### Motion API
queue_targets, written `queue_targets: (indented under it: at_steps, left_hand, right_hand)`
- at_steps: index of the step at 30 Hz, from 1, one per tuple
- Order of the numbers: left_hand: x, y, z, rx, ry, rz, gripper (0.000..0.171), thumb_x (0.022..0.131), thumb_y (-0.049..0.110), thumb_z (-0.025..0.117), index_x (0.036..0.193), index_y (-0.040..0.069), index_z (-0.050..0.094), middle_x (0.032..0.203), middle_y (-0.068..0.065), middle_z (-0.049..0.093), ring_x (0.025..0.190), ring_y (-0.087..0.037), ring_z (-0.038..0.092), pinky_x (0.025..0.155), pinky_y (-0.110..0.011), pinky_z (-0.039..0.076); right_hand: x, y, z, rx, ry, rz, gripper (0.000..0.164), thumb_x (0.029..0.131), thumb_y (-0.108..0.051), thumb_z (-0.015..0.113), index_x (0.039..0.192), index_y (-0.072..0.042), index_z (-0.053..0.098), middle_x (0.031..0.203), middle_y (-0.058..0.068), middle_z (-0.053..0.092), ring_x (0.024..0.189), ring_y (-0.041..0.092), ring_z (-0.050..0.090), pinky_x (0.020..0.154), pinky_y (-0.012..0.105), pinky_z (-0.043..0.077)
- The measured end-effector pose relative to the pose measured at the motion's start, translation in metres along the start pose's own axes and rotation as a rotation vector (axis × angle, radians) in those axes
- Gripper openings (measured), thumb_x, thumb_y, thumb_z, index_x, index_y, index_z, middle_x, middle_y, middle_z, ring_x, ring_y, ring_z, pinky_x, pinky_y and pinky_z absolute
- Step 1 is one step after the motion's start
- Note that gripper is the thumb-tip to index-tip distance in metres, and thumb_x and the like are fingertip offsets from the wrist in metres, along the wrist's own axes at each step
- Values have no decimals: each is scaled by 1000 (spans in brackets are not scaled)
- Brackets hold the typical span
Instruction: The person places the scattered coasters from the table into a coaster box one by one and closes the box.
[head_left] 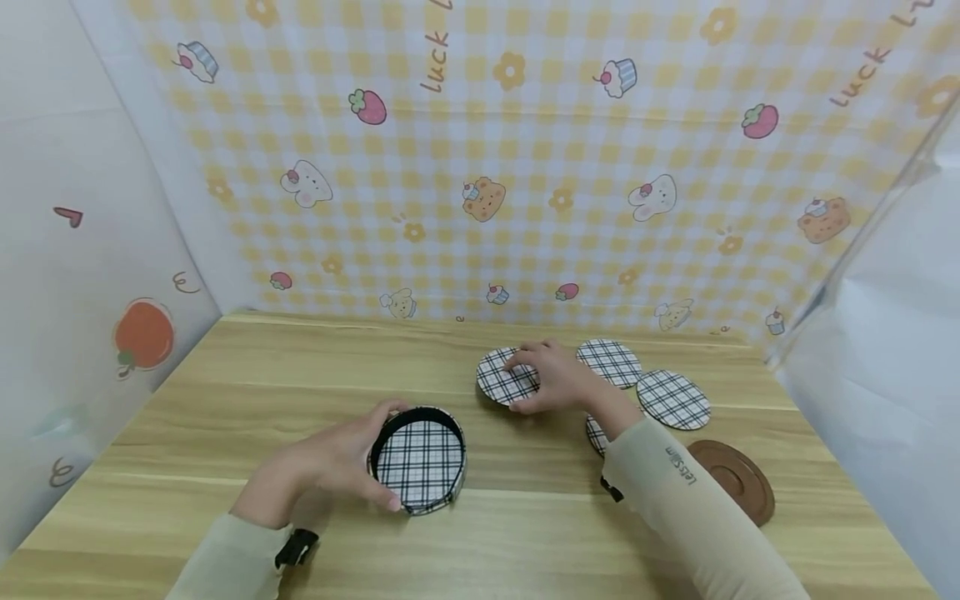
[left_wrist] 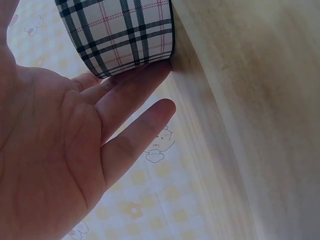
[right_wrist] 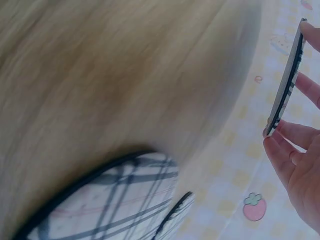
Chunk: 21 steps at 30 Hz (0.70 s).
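Observation:
My left hand (head_left: 341,454) holds a round plaid coaster holder (head_left: 459,475) by its side, the thumb at its near edge and the fingers round the far edge. A plaid round (head_left: 420,462) shows inside its black inner wall. The holder's outer wall (left_wrist: 122,35) fills the top of the left wrist view, fingers against it. To the right, my right hand (head_left: 558,379) pinches a round plaid coaster (head_left: 498,379) by its edges, thumb near and fingers across. Seen edge-on, that coaster (right_wrist: 286,82) is held off the table in the right wrist view.
Two plaid coasters, one at the back (head_left: 609,362) and one beside it (head_left: 673,400), lie right of my right hand. Another coaster (head_left: 596,435) is partly hidden under the right forearm. A brown round lid-like disc (head_left: 738,483) lies by the right sleeve. Patterned cloth (head_left: 525,167) hangs behind the table.

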<state>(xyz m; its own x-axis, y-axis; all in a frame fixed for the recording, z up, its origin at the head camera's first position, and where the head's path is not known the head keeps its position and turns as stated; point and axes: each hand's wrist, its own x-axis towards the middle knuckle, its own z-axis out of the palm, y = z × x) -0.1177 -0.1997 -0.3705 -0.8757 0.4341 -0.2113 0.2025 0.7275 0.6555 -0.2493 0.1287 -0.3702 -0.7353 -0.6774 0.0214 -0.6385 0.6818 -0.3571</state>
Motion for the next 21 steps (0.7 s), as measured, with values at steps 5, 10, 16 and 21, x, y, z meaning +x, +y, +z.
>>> queue_targets:
  at_steps: [5,10,16,21]
  left_hand:
    - [0,1,0,-4,-5,15,121,59,44,93,151,12,21,135,-20,54,122,-38,55,102,-63,44]
    - [0,0,0,-7,-6,22,120,59,43,93,150,11,22,134,-19,55,121,-37,55,102,-63,44]
    - [0,-1,-1,11,-1,24,120,60,45,93,150,12,21,133,-18,56,119,-34,56,100,-60,46]
    - [0,-1,-1,25,0,27,120,59,47,92,150,13,22,133,-17,56,119,-33,57,100,-59,46]
  right_hand:
    - [0,-7,0,-15,1,-9,56,77,-46,78,126,-25,64,148,14,49,136,42,41,108,63,39]
    - [-1,-14,1,-22,3,-21,55,76,-46,79,126,-27,64,150,14,47,138,41,40,109,62,39]
    - [-1,-27,0,-15,-10,-65,54,76,-46,79,124,-28,65,147,9,48,133,35,42,104,58,44]
    - [-4,-40,2,-22,-14,-94,55,76,-48,79,125,-29,63,150,10,46,136,34,41,105,57,45]
